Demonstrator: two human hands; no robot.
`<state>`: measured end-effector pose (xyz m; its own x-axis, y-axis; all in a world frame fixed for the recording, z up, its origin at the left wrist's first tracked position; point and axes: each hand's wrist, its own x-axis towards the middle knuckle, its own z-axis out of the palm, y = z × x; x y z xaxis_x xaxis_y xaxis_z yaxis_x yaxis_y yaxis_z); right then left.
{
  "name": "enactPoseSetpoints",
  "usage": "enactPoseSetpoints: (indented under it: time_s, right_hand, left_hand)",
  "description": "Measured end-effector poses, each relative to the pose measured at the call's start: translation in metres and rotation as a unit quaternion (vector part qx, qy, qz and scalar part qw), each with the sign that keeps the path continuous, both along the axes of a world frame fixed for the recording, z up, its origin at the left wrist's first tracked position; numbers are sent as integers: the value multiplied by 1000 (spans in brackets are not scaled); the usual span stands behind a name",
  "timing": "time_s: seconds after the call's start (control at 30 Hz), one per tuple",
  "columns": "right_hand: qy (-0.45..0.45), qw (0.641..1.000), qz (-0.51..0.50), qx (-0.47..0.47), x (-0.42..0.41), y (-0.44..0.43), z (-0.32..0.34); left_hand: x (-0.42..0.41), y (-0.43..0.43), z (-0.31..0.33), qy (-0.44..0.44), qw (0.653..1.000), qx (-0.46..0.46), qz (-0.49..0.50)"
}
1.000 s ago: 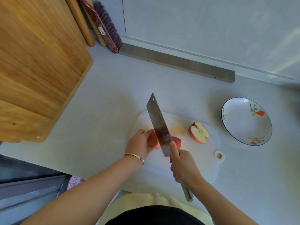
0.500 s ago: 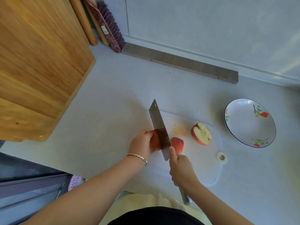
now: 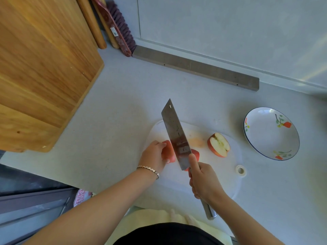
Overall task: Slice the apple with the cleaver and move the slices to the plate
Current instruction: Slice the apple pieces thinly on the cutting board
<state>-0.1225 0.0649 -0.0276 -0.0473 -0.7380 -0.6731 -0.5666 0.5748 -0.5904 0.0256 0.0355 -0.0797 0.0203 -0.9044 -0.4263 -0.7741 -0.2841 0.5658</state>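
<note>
On the white cutting board (image 3: 221, 167) a red apple half lies skin up. The cleaver (image 3: 176, 133) stands in it, blade down, splitting it into a left piece (image 3: 168, 152) and a right piece (image 3: 195, 153). My left hand (image 3: 154, 156) holds the left piece with curled fingers. My right hand (image 3: 203, 181) grips the cleaver's handle, forefinger along the blade's back. The other apple half (image 3: 219, 145) lies cut face up on the board's right part. The white flowered plate (image 3: 261, 137) sits empty to the right of the board.
A large wooden block (image 3: 40, 68) fills the left of the grey counter. A brush (image 3: 116, 27) and wooden handles lean at the back left. A grey bar (image 3: 194, 67) lies along the wall. The counter's front edge runs close to my body.
The cleaver has sunk down through the apple half. The right piece has parted slightly from the left piece. Both hands have kept their hold.
</note>
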Motion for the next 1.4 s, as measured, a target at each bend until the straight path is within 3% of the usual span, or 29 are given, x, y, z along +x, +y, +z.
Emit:
enactPoseSetpoints:
  time_s: [0.63,0.93,1.13,1.4]
  right_hand:
    - [73,992,82,-61,6,11,-20]
    - [-34,998,-37,29,0,-3,-10]
    - [14,1000,26,-3,-2,2,-4]
    - [31,998,54,-19,2,1,-6]
  left_hand:
    - [-2,-1,6,8,1000,-19,-3]
    - [0,2,4,9,1000,-12,13]
    - [-1,0,1,-36,999,7,-10]
    - [-1,1,1,-35,999,-1,-13]
